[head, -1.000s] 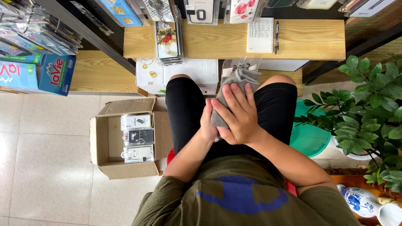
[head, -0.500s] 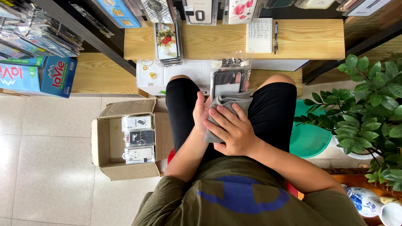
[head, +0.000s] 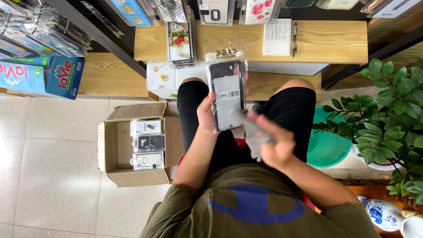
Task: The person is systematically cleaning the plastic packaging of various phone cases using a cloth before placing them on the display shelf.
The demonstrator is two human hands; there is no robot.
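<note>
Item: packaged phone case (head: 227,94), clear sleeve, held upright above our lap. Our left hand (head: 207,112) is clamped on its left edge. Our right hand (head: 275,145), just beside and apart from the left, is closed on a grey cloth (head: 251,132) touching the package's lower corner. Open cardboard box (head: 134,147) with three more packaged cases sits on the floor to our left. Green basin (head: 328,147) to our right.

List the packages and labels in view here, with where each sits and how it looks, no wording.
Clear sleeve: in left hand, holding a dark phone case with a white barcode label.
Grey cloth: in right hand.
Cardboard box: on floor at left, open, three packaged cases inside.
Blue carton: lower shelf, far left.
Floral case stack: wooden shelf, above.
</note>
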